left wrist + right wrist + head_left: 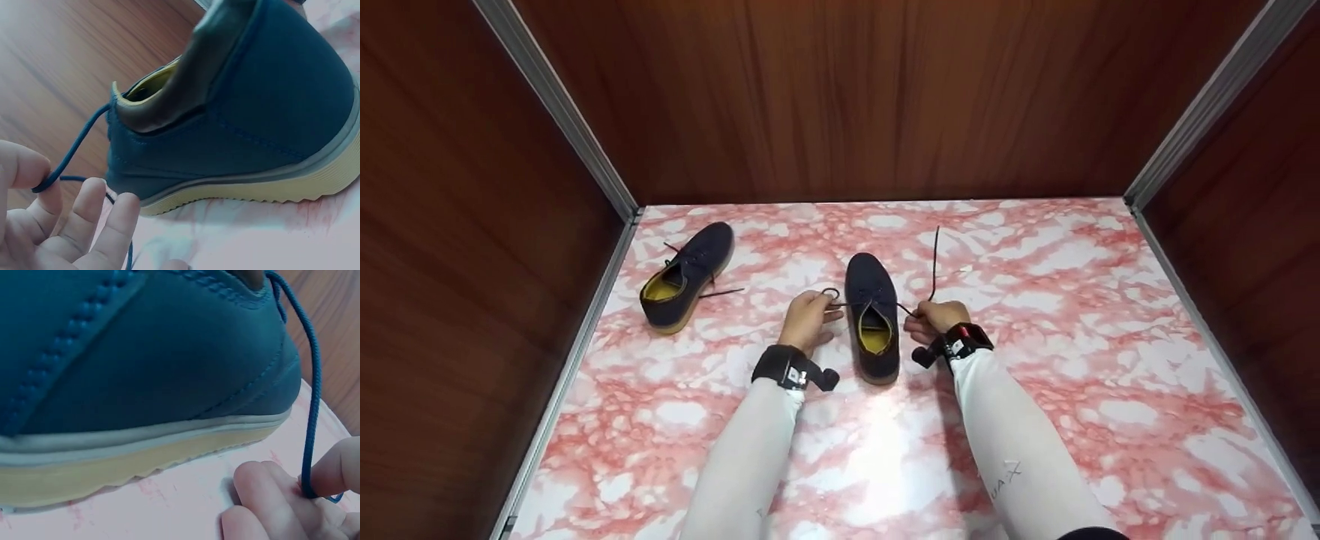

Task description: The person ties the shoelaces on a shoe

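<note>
A dark navy shoe (871, 281) with a yellow lining stands upright on the floor between my hands, toe pointing away. My left hand (808, 321) is at its left side and pinches one end of the shoelace (79, 140) between thumb and index finger; the other fingers are loosely extended. On the right side, my right hand (937, 318) pinches the other lace (314, 394) between thumb and forefinger. That lace's loose end runs forward along the floor. Both laces stretch outward from the shoe's throat. The wrist views show the shoe's sides and pale yellow sole up close.
A second navy shoe (690, 274) rests at the left, angled, its laces loose on the floor. Brown wood-grain panels (877, 97) with grey metal edging stand at the back and both sides of the red-and-white marbled floor (1080, 337).
</note>
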Demonstrator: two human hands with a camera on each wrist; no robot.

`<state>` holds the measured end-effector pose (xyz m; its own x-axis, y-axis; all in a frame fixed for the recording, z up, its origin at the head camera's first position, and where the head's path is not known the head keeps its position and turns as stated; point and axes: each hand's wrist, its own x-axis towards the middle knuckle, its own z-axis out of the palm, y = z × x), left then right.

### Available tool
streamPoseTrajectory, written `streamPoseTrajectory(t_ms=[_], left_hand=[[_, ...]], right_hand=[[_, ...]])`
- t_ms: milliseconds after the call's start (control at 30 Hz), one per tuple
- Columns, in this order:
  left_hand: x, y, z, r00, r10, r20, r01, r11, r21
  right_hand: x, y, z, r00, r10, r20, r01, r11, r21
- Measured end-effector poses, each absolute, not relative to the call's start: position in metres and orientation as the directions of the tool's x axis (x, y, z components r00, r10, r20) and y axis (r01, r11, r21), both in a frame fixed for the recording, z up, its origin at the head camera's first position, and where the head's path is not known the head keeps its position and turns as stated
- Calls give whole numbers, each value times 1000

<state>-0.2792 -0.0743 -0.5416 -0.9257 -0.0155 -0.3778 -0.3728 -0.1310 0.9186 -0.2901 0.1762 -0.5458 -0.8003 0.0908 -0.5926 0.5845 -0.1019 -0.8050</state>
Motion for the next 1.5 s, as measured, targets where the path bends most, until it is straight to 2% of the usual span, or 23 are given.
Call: streamPoseTrajectory(t_ms=[300,467,567,700,833,1000,1200,1500], left_hand=[[-280,-90,-532,-939,-77,-336,-310,-236,921],[-281,-92,-531,-940,-100,-326,-292,-259,921],[-284,-94,-530,-942,-128,-312,-275,-243,930],[-288,-97,-526,-949,-155,-275,-247,-176,953],[-294,-99,-520,-958,-168,-230,-225,-53,973],[-302,-96,-512,-974,-187,-131,-152,106,983],[-310,-89,-501,-978,-199,-55,-101,227,969],[-317,-74,-480,-986,-157,57,-22,461,887]], right_hand=[[-293,177,-532,-785,-12,-619,604,-237,-761],[-291,186,-529,-792,45,-609,564,-326,-759],[-294,194,-526,-815,105,-570,518,-310,-797],[-303,204,-520,-856,161,-490,459,-198,-866],[-311,211,-512,-890,178,-419,410,-90,-908],[-315,213,-498,-917,176,-359,355,-55,-933],[-317,212,-484,-937,193,-291,293,-21,-956],[-319,211,-469,-967,166,-196,208,62,-976]])
